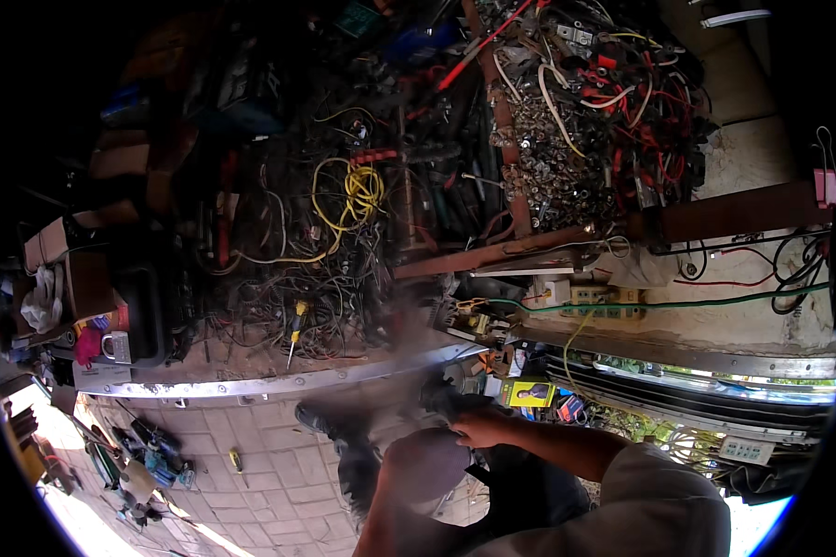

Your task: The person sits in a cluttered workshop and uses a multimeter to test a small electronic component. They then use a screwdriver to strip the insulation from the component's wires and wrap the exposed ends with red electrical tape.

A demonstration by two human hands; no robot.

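Right hand [481,429] curled, can't tell what, if anything, either grip holds; printed yellow box [529,394] nearby, rusty tray [504,116] brimming with nuts [553,176] and wires [680,167]!

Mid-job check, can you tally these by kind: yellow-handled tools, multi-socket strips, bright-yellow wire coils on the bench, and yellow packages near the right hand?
Yellow-handled tools: 2
Multi-socket strips: 2
Bright-yellow wire coil: 1
Yellow package near the right hand: 1
Total: 6
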